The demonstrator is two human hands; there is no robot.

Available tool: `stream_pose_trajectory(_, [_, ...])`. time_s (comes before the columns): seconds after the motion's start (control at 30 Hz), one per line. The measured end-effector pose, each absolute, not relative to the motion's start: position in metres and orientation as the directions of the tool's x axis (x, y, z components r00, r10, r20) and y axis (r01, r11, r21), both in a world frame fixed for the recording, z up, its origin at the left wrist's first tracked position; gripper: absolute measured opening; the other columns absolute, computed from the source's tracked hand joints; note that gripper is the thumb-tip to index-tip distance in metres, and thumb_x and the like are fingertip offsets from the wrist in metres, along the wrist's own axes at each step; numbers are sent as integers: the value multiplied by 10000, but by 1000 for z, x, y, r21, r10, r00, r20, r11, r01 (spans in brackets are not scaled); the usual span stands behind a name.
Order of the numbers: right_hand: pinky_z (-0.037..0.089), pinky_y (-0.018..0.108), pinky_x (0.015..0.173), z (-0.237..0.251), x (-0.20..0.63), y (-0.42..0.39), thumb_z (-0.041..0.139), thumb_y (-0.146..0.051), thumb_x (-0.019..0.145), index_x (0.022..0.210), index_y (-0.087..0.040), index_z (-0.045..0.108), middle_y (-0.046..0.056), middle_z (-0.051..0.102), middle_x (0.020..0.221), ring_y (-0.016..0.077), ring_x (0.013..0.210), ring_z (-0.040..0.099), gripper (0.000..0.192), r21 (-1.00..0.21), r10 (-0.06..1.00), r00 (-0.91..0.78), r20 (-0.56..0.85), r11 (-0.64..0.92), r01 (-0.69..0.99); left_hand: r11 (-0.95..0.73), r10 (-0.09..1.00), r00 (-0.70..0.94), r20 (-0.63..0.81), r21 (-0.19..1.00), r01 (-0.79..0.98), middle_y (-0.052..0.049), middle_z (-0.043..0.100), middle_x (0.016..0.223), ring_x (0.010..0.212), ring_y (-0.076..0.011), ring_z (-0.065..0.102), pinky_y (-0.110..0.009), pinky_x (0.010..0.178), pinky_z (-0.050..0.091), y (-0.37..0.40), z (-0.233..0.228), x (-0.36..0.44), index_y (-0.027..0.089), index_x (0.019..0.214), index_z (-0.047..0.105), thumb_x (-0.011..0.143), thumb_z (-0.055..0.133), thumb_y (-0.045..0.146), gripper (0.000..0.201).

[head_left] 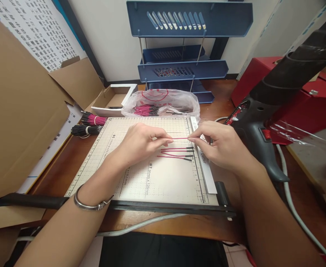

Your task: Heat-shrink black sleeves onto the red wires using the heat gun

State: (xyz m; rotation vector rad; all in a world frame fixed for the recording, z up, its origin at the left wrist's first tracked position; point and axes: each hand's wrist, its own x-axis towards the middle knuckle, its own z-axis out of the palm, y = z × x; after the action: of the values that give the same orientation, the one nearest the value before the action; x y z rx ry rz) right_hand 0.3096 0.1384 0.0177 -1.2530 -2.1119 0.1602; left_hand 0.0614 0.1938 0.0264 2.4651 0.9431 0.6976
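Observation:
My left hand (140, 142) and my right hand (218, 144) pinch the two ends of one thin pink wire (179, 138), stretched level between them just above a gridded paper-cutter board (152, 181). Below that wire, three more pink wires with black tips (176, 152) lie side by side on the board, close to its ruler edge (204, 167). A silver bangle (92, 204) sits on my left wrist.
A plastic bag of pink and black wires (163, 104) lies behind the board. Bundles of pink (93, 119) and black wires (83, 129) sit at left beside cardboard boxes (20, 111). A heat gun (263, 126) and red box (299, 92) stand right; blue trays (182, 70) behind.

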Motion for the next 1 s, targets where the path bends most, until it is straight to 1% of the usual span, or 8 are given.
stream_pose_trajectory(0.27, [372,244,663,16,311,139,644,-182,914,837,-186,707,-18,666,801,90,705,538,99,-431,825,-299,479,518,739,-690,705,629,326,519,504,10,804,797,675,-141,686,-254,626,434,193,26,62,230,874,811,915,719,300,123])
stream_pose_trajectory(0.37, [372,240,653,13,312,141,655,-195,912,860,-196,730,-22,662,797,81,682,523,91,-458,836,-286,469,507,730,-657,738,601,306,530,537,9,804,825,702,-150,690,-263,654,445,194,25,61,231,888,801,889,750,346,127])
stream_pose_trajectory(0.43, [375,237,652,10,314,142,663,-196,904,864,-202,740,-18,646,817,79,690,521,87,-475,843,-289,454,503,722,-665,735,604,306,499,556,7,801,851,744,-164,689,-278,691,455,195,24,60,232,893,797,893,745,366,144])
stream_pose_trajectory(0.53, [382,237,665,6,315,144,680,-197,887,874,-217,748,-12,625,866,83,720,526,72,-503,866,-290,407,478,720,-703,705,639,307,423,572,-2,788,877,819,-186,677,-307,762,463,197,23,60,234,890,792,930,700,332,140])
stream_pose_trajectory(0.63, [389,243,686,4,315,145,703,-235,880,893,-222,750,-4,621,888,95,752,539,50,-525,886,-285,366,449,723,-722,685,669,288,391,571,-14,773,901,866,-195,666,-322,804,466,199,20,59,224,904,786,947,669,272,134])
stream_pose_trajectory(0.73, [384,252,682,3,315,146,701,-269,887,901,-221,752,2,622,881,102,747,537,71,-534,895,-280,348,434,726,-728,677,685,270,380,571,-17,761,917,876,-197,655,-330,814,463,200,19,59,218,908,779,951,657,246,132])
stream_pose_trajectory(0.87, [374,260,671,2,315,146,670,-263,901,897,-216,747,2,618,873,97,711,519,90,-524,905,-250,345,407,748,-719,686,682,253,382,581,-23,745,905,872,-202,643,-336,809,458,199,19,60,212,895,770,945,661,238,123])
stream_pose_trajectory(1.0, [399,268,739,3,314,146,655,-245,909,901,-212,747,14,620,901,121,806,563,98,-502,912,-271,309,398,768,-716,685,689,236,392,577,-34,732,921,890,-210,637,-343,817,456,198,19,60,207,897,764,946,656,249,126])
